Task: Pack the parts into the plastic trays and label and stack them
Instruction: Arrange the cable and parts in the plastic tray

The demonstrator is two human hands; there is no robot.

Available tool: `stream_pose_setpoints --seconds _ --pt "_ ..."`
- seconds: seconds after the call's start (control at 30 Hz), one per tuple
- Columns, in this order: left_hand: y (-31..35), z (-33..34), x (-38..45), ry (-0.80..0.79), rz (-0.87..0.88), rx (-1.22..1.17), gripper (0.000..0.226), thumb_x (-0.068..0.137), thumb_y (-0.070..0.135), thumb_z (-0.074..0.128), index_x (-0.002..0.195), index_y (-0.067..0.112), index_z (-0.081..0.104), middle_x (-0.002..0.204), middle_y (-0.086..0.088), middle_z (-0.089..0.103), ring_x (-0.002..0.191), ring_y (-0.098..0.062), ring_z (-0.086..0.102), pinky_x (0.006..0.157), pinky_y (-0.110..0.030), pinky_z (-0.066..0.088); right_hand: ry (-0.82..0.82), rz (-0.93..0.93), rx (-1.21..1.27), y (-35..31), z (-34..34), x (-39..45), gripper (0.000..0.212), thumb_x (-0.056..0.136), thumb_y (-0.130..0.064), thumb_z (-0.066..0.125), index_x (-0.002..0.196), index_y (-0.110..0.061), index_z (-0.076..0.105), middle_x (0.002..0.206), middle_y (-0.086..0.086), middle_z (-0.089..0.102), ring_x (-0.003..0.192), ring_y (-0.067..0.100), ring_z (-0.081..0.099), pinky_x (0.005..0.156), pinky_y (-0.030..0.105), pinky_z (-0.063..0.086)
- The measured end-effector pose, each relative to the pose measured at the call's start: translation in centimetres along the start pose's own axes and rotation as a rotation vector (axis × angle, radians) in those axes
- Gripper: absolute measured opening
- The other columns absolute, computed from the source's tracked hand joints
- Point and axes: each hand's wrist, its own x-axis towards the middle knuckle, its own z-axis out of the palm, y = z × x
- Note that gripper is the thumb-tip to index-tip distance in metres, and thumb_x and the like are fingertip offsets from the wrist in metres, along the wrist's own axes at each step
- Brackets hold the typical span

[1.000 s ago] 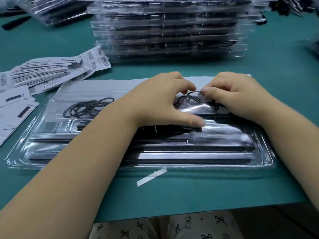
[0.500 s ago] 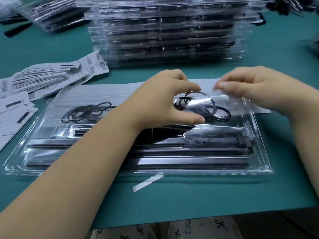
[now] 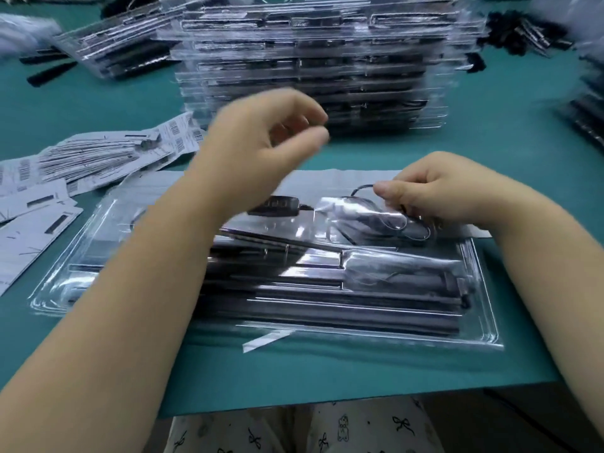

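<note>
My left hand (image 3: 258, 148) is up off the worktop (image 3: 510, 165), blurred, thumb and forefinger curled toward each other; I can't tell if anything is pinched between them. My right hand (image 3: 434, 194) is down at the far right corner of the clear tray (image 3: 487, 325), fingers curled, pinching a thin black cable (image 3: 362, 188) and the little clear bag (image 3: 359, 212) over its coil. Tray lies flat on the green worktop right in front of me, long side toward me. Long black bars (image 3: 327, 308) lie in its near channels, running left to right. A small black box (image 3: 277, 204) sits in the far row, just left of the bag, with the cable running from it. A gray sheet (image 3: 327, 178) lies under the tray's far edge. A short white strip (image 3: 264, 341) lies at the tray's near edge. Behind the tray, a tall stack of filled trays (image 3: 310, 70). A second, lower pile of trays (image 3: 117, 57) sits far left, tilted. Barcode labels (image 3: 98, 158) are fanned out on the left, some touching the tray's left corner. Loose black parts (image 3: 523, 37) are heaped at far right, too blurred to read.
</note>
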Motion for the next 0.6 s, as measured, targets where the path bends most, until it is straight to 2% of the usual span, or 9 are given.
stream_pose_setpoints --seconds 0.1,0.23,0.27,0.37,0.4,0.43,0.5,0.57,0.6 --pt "1.3 -2.3 -0.3 0.121 -0.034 -0.181 0.01 0.088 0.024 0.056 0.093 0.03 0.063 0.084 0.004 0.066 0.073 -0.012 0.059 0.07 -0.029 0.052 0.059 -0.044 0.093 0.7 -0.5 0.1 0.055 0.069 -0.064 0.056 0.051 -0.012 0.052 0.044 -0.007 0.038 0.043 0.011 0.035 0.046 0.022 0.03" --pt "2.0 -4.9 -1.2 0.147 -0.036 -0.125 0.012 0.089 0.026 0.055 0.095 0.029 0.064 0.089 -0.005 0.067 0.076 -0.019 0.061 0.072 -0.03 0.054 0.202 -0.091 0.207 1.5 -1.9 -0.3 0.043 0.067 -0.058 0.057 0.064 -0.017 0.068 0.043 -0.005 0.049 0.037 0.004 0.04 0.039 0.012 0.034" --pt "1.9 -5.4 -1.6 0.167 -0.056 -0.086 0.012 0.089 0.027 0.056 0.096 0.028 0.065 0.089 -0.003 0.068 0.075 -0.02 0.061 0.07 -0.031 0.054 0.244 -0.108 0.238 1.7 -2.2 -0.4 0.041 0.069 -0.057 0.058 0.066 -0.017 0.069 0.044 -0.004 0.051 0.037 0.004 0.04 0.039 0.011 0.035" --pt "0.4 -6.6 -2.9 0.301 -0.135 0.166 0.014 0.087 0.036 0.055 0.096 0.032 0.065 0.078 0.02 0.064 0.067 -0.003 0.057 0.063 -0.028 0.052 0.317 -0.129 0.324 2.1 -3.0 -0.6 0.037 0.073 -0.054 0.059 0.065 -0.019 0.07 0.044 -0.006 0.052 0.038 0.001 0.04 0.039 0.01 0.035" --pt "-0.2 -7.0 -3.3 0.338 -0.17 0.265 0.02 0.086 0.04 0.053 0.1 0.031 0.065 0.081 0.021 0.062 0.072 -0.004 0.056 0.067 -0.031 0.051 0.318 -0.126 0.342 2.2 -3.0 -0.6 0.037 0.073 -0.054 0.059 0.064 -0.02 0.07 0.044 -0.007 0.051 0.039 0.0 0.04 0.039 0.01 0.035" --pt "-0.9 -7.3 -3.6 0.35 -0.215 0.359 0.03 0.085 0.044 0.05 0.106 0.028 0.064 0.091 0.014 0.062 0.083 -0.011 0.056 0.077 -0.037 0.049 0.31 -0.12 0.35 2.2 -2.9 -0.6 0.038 0.072 -0.055 0.059 0.064 -0.02 0.07 0.044 -0.007 0.051 0.039 0.0 0.04 0.039 0.01 0.035" --pt "-2.5 -7.5 -3.9 0.257 -0.39 0.548 0.053 0.082 0.057 0.045 0.121 0.023 0.059 0.118 -0.01 0.057 0.109 -0.03 0.05 0.094 -0.046 0.04 0.278 -0.093 0.346 2.1 -2.6 -0.4 0.041 0.068 -0.058 0.06 0.063 -0.019 0.071 0.043 -0.007 0.051 0.038 0.001 0.04 0.038 0.01 0.034" --pt "-3.8 -7.0 -4.1 0.037 -0.58 0.791 0.071 0.082 0.07 0.039 0.135 0.024 0.047 0.137 -0.016 0.044 0.124 -0.039 0.038 0.1 -0.052 0.034 0.233 -0.059 0.289 2.1 -2.1 0.0 0.045 0.064 -0.061 0.06 0.064 -0.018 0.07 0.042 -0.006 0.05 0.037 0.004 0.04 0.037 0.012 0.034" --pt "-4.2 -6.5 -4.2 -0.064 -0.607 0.856 0.077 0.081 0.072 0.035 0.139 0.024 0.041 0.143 -0.015 0.038 0.128 -0.04 0.034 0.103 -0.053 0.033 0.212 -0.044 0.254 2.1 -1.9 0.2 0.047 0.062 -0.064 0.06 0.064 -0.018 0.071 0.042 -0.006 0.049 0.037 0.005 0.04 0.037 0.013 0.034"
